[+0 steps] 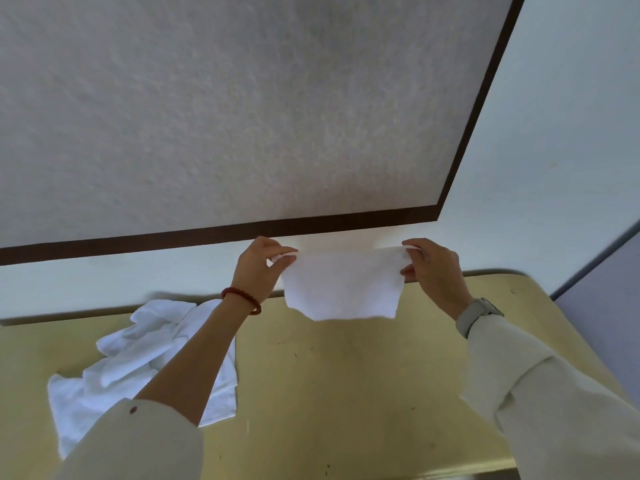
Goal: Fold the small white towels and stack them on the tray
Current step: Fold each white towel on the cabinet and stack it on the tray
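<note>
A small white towel [341, 289] hangs in the air above the far part of the yellow table [346, 375], stretched flat between both hands. My left hand [259, 268] pinches its upper left corner and my right hand [433, 271] pinches its upper right corner. A loose heap of white towels [138, 358] lies on the table at the left, partly hidden behind my left forearm. No tray is in view.
The table stands against a white wall [104, 278]. Above it hangs a large textured panel with a dark brown frame [242, 230]. A grey partition [606, 299] stands at the right, past the table's rounded corner.
</note>
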Demonstrator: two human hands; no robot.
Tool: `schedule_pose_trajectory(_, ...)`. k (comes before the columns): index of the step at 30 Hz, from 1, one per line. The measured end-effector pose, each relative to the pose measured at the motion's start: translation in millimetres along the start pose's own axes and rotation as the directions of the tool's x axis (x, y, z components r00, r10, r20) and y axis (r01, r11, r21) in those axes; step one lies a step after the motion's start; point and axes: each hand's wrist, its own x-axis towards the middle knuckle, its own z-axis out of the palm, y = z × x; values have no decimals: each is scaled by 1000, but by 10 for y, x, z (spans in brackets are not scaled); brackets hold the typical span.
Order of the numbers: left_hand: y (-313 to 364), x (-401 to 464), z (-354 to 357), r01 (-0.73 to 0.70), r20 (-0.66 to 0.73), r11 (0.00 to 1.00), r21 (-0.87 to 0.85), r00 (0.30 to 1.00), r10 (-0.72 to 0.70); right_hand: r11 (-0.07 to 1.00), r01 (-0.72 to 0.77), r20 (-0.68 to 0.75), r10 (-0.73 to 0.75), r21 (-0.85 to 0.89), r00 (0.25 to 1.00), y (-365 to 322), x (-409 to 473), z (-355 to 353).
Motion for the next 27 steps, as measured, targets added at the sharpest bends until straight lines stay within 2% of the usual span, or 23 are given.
schedule_pose_trajectory(3, -114, -62, -5, -21, 45, 999, 25, 999, 20, 997, 70, -28, -70, -9, 997, 89, -121, 34)
schedule_pose_trajectory(6, -457, -288, 112, -16, 271, 993, 115, 963, -15, 997, 52, 54, -49, -55, 997, 371, -381, 126)
schedule_pose_trajectory(9, -803, -627, 309, 46, 474, 983, 180, 871, -128, 982, -12, 262, 62, -188, 963, 736, -696, 268)
schedule_pose_trajectory(13, -1028, -1067, 607, 148, 650, 950, 276, 699, -298, 926, -98, 511, 288, -365, 810, 1159, -1063, 444)
schedule_pose_trajectory(15, -1086, -1215, 738, 198, 704, 931, 306, 611, -361, 891, -127, 565, 381, -436, 732, 1304, -1167, 515)
schedule_pose_trajectory(17, -1144, -1285, 828, 255, 722, 917, 306, 566, -398, 879, -164, 557, 418, -448, 718, 1378, -1199, 571)
schedule_pose_trajectory(21, -1252, -1252, 947, 440, 637, 874, 205, 618, -460, 871, -261, 415, 437, -416, 798, 1419, -1153, 677)
schedule_pose_trajectory(27, -1341, -983, 1153, 541, 406, 838, 73, 751, -521, 875, -423, 210, 471, -237, 857, 1441, -923, 905)
